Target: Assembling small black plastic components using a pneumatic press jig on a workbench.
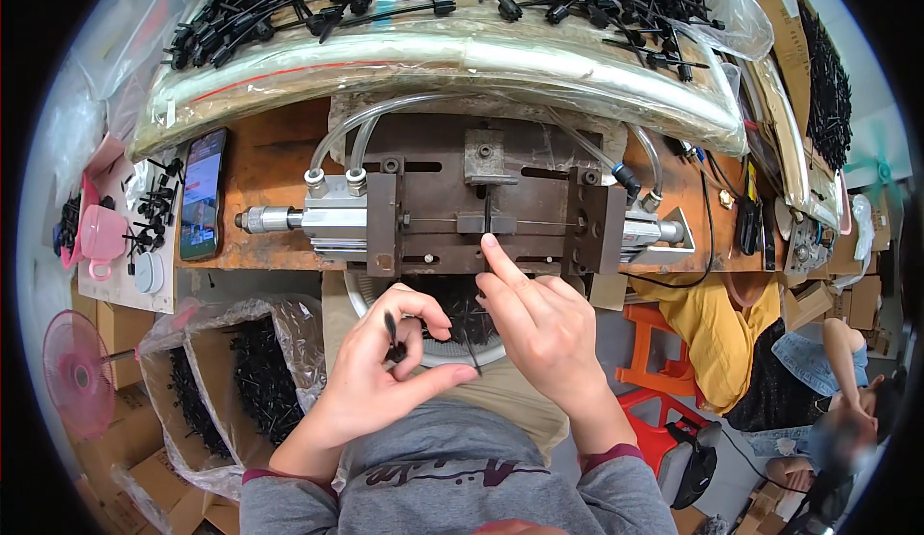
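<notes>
The machine (pixel 423 145) sits on the table (pixel 271 140), and a slim black part (pixel 488 210) stands at its middle, in the small central block. The right hand (pixel 544 328) reaches in from the machine's near side; its index finger is stretched out, the tip at the lower end of that part, while the other fingers curl under, and I cannot tell whether they hold anything. The left hand (pixel 373 371), just in front of the machine, has its fingers bent around a black piece (pixel 391 328), which lies inside the curl, well behind the thumb tip. Another thin black stick (pixel 470 350) shows by the thumb tip; which hand holds it is unclear. A white basket (pixel 441 353) with black pieces is below the machine's near edge.
</notes>
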